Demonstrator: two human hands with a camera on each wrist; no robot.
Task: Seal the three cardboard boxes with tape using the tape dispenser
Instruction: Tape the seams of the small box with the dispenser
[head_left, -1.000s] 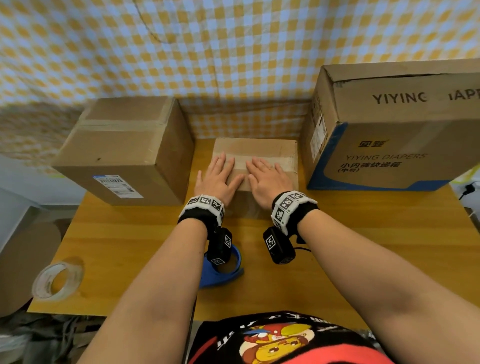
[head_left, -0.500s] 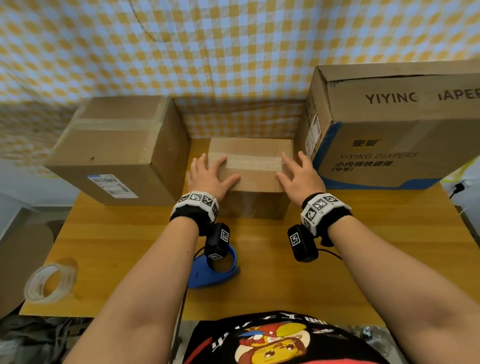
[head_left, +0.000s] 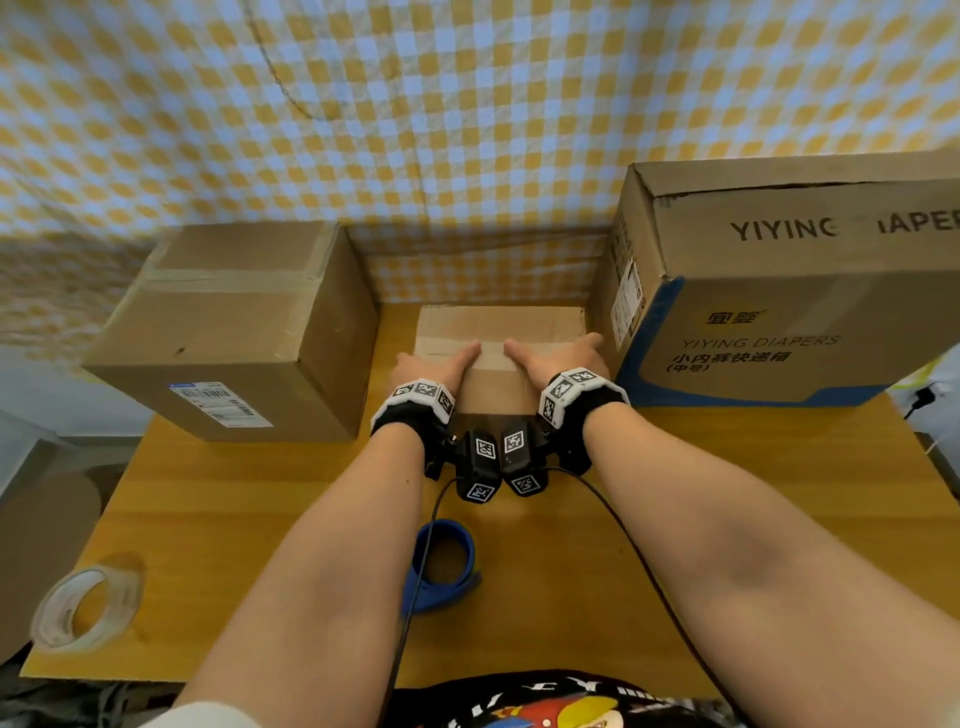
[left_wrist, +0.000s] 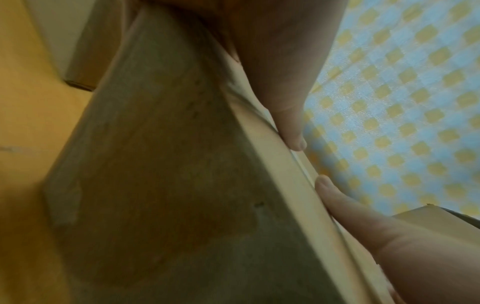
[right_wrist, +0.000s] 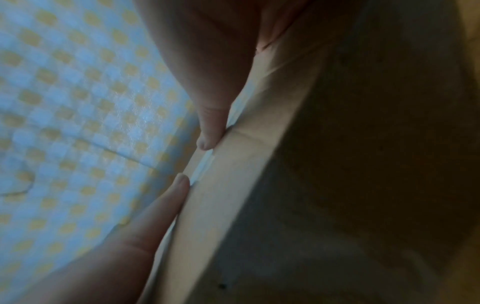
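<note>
The small cardboard box (head_left: 498, 322) stands between a plain brown box (head_left: 234, 332) on the left and a big diaper box (head_left: 779, 312) on the right. A pale tape strip (head_left: 493, 359) runs across its top. My left hand (head_left: 431, 366) and right hand (head_left: 558, 358) lie on that top, thumbs pointing at each other along the strip and almost meeting. The left wrist view shows my left thumb (left_wrist: 291, 123) flat on the top edge above the box's front face (left_wrist: 168, 164). The right thumb (right_wrist: 213, 123) lies likewise. The other fingers are hidden. The blue tape dispenser (head_left: 441, 566) lies on the table between my forearms.
A loose roll of clear tape (head_left: 83, 608) sits at the near left corner of the wooden table (head_left: 727, 493). A checked cloth (head_left: 467, 130) hangs right behind the boxes. Black cables run from the wrist cameras across the table towards me.
Both hands slid apart from the middle to the small box's outer edges. Now they have come back inward along the tape strip. The box has not shifted.
</note>
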